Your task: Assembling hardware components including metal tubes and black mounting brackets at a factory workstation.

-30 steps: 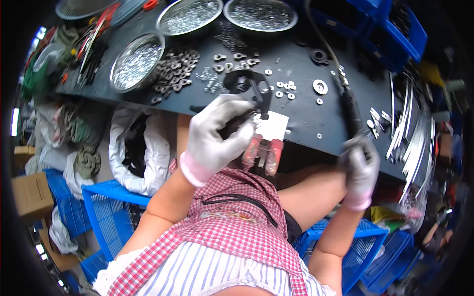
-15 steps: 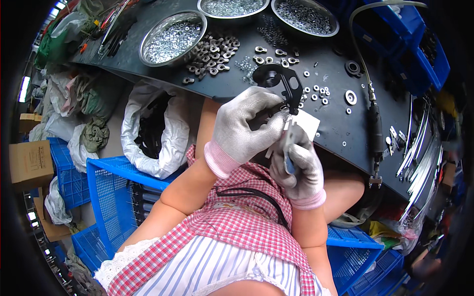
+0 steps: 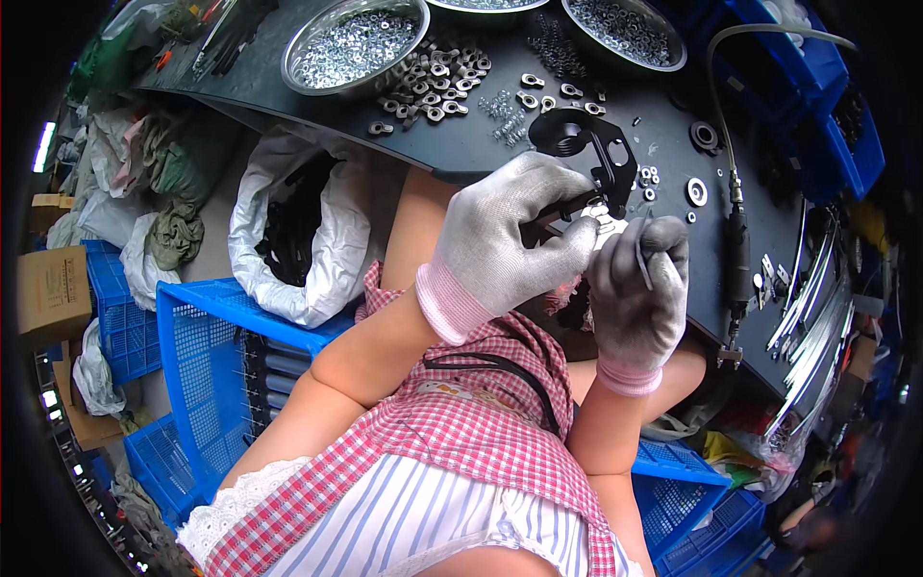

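Your left fingers grip a black part at the counter; your right fingers pinch a thin grey piece nearby. Metal bowls hold small silver pieces; a white sack holds black pieces.

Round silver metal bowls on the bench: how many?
3, along the top: left silver bowl; middle silver bowl, mostly cut off by the picture edge; right silver bowl. Others may be hidden beyond the frame.

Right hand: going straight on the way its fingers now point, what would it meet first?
The right hand would probably meet the small metal rings on the dark table first, passing right of the black bracket; depth is unclear.
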### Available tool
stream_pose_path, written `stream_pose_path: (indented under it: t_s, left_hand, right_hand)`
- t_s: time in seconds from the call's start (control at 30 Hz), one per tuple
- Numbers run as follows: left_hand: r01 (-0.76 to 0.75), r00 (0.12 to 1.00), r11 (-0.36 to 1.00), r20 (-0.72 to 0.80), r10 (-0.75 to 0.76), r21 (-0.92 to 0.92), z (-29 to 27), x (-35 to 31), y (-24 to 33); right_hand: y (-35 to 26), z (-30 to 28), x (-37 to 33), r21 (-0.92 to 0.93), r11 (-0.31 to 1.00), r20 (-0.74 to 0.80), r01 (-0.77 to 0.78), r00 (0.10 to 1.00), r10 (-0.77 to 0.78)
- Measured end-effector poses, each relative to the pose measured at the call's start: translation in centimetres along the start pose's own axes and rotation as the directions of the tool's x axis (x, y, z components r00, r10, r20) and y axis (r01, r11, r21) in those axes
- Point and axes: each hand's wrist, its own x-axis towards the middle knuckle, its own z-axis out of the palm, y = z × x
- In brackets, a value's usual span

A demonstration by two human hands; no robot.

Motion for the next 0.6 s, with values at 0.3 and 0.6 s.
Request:
stream_pose_path:
  t_s: [0.3, 0.6]
  left_hand:
    - [-0.083, 0.996, 0.99, 0.036, 0.079, 0.111, 0.1, -0.2, 0.0]
    - [-0.13, 0.99, 0.984, 0.069, 0.122, 0.124, 0.5, -0.5, -0.2]
  right_hand:
    - [-0.8, 1.5, 0.0, -0.598, 0.8, -0.19, -0.044, 0.978, -0.088]
    - [-1.7, 1.3, -0.1, -0.525, 0.834, -0.224, -0.169, 0.973, 0.056]
